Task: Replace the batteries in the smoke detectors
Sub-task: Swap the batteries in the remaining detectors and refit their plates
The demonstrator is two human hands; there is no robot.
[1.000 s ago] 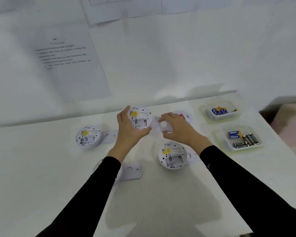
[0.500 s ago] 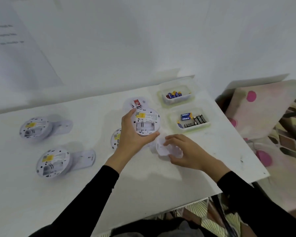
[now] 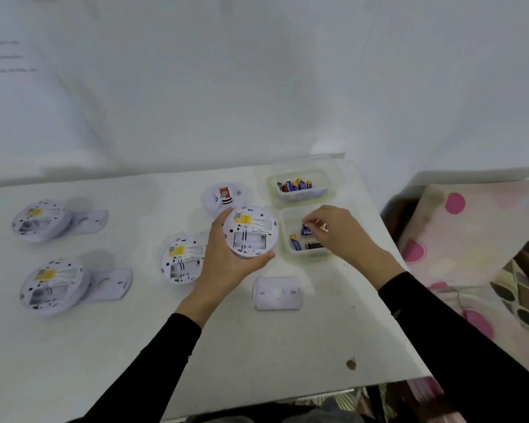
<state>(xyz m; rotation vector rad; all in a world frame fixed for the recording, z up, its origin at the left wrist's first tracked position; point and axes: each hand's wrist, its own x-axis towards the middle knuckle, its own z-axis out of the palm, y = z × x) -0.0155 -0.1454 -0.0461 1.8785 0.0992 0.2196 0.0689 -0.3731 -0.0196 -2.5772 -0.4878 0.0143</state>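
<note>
Bare hands [image 3: 226,261], long black sleeves [image 3: 153,361] to the wrists.

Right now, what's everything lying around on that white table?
smoke detectors: five, white; three backs-up on the table, one face-up at the back, one held.
mounting plates: three visible, white; two by the left detectors, one loose near the front.
far tub: one, clear; back right, holding blue batteries.
near tub: one, clear; in front of it, holding blue and black batteries.
table: one, white.
paper sheet: one, white; wall, upper left.
patterned fabric: pink-spotted; right of table.
left hand: holds a detector.
right hand: reaches into near tub, fingers at a blue battery.
</note>
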